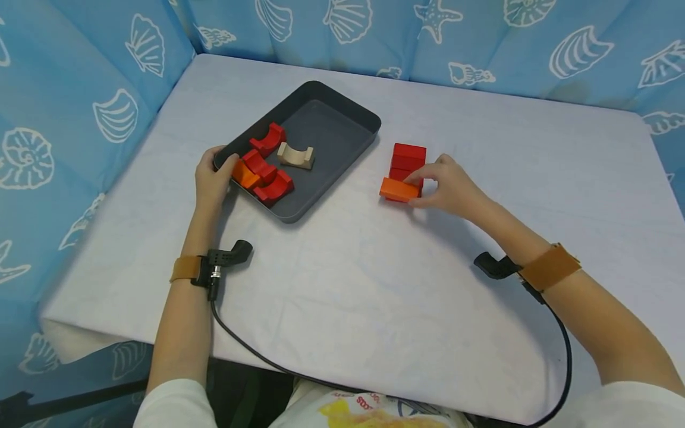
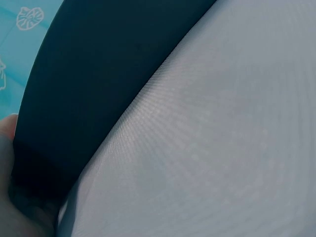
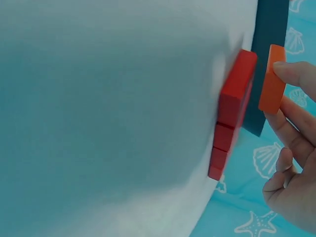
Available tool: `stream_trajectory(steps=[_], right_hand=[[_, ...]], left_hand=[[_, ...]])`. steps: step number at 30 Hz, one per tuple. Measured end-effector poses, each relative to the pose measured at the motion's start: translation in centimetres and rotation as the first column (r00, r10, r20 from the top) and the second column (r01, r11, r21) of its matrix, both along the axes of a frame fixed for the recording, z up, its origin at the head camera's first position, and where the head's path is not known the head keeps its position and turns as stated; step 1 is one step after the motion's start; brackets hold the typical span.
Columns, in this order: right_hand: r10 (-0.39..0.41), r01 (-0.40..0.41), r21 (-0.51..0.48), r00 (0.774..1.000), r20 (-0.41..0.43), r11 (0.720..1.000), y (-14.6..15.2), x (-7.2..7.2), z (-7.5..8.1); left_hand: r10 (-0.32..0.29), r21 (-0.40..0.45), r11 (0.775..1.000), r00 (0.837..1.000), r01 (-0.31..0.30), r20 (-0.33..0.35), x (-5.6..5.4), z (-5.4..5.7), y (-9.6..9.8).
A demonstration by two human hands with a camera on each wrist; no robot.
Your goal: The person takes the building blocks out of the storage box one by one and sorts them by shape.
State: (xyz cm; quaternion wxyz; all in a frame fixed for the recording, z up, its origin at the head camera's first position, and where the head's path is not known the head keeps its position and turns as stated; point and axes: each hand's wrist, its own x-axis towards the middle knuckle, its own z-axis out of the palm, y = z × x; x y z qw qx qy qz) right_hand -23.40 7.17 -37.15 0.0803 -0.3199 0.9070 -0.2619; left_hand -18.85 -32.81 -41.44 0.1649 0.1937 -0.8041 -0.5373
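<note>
My left hand (image 1: 210,179) grips the near-left corner of a dark grey tray (image 1: 334,128), thumb over the rim. In the left wrist view the tray's outer wall (image 2: 98,74) hides most of that hand. Inside the tray lie several red arched blocks (image 1: 267,139), a natural-wood arched block (image 1: 296,156) and an orange block (image 1: 245,176) beside my thumb. Between thumb and fingers my right hand (image 1: 452,187) pinches an orange rectangular block (image 3: 272,84). It is held above a row of red blocks (image 1: 409,157) on the table, with a gap visible in the right wrist view.
A white cloth covers the table (image 1: 342,285). Blue shell-patterned curtains (image 1: 305,30) hang behind and at the left. Each wrist wears a strapped camera, and a black cable (image 1: 251,351) runs from the left one across the table's front edge.
</note>
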Motion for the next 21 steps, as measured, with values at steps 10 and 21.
stream_trajectory(steps=[10,21], right_hand=[[0.03,-0.03,-0.003,0.999,0.038,1.0,0.8,1.1,-0.8],[0.068,-0.069,0.007,0.997,0.04,0.998,0.8,1.8,-1.2]], left_hand=[[-0.001,0.002,1.0,1.0,0.001,0.002,-0.1,0.1,0.0],[-0.005,0.023,1.0,1.0,0.005,0.002,0.1,0.0,0.0]])
